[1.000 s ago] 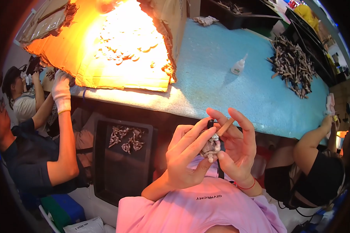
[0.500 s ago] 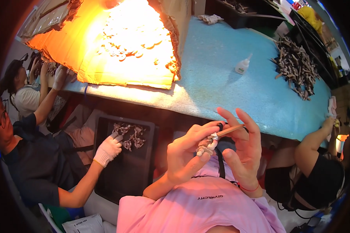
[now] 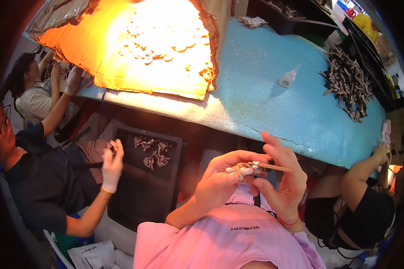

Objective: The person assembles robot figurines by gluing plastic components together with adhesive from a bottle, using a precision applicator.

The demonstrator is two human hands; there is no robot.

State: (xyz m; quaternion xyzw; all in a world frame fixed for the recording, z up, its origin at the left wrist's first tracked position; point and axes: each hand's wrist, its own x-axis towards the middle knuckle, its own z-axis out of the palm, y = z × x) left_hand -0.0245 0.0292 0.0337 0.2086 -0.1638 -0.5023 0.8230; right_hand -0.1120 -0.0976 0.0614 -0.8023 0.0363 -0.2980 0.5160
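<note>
In front of my chest, my left hand (image 3: 216, 180) is closed around a small figurine (image 3: 243, 171) in brown and off-white. A thin flat wooden strip (image 3: 276, 167) sticks out from the figurine toward the right, across the front of my right hand (image 3: 286, 181). The fingers of that hand are raised and spread, its thumb close to the figurine's lower side; whether it touches is hard to tell. A small dark round bit shows beside the strip, too small to name.
A blue-covered table (image 3: 256, 58) carries a white dropper bottle (image 3: 289, 77), a pile of brownish pieces (image 3: 349, 83) and a brightly lit cardboard box (image 3: 166, 85). At left, a co-worker's gloved hand (image 3: 112, 167) is by a black tray (image 3: 139, 193) holding several small pieces. Another person sits at right.
My left hand has turned the figurine, so it lies more level and its strip now slopes down rightward. The co-worker's gloved hand has lifted away from the pieces in the black tray.
</note>
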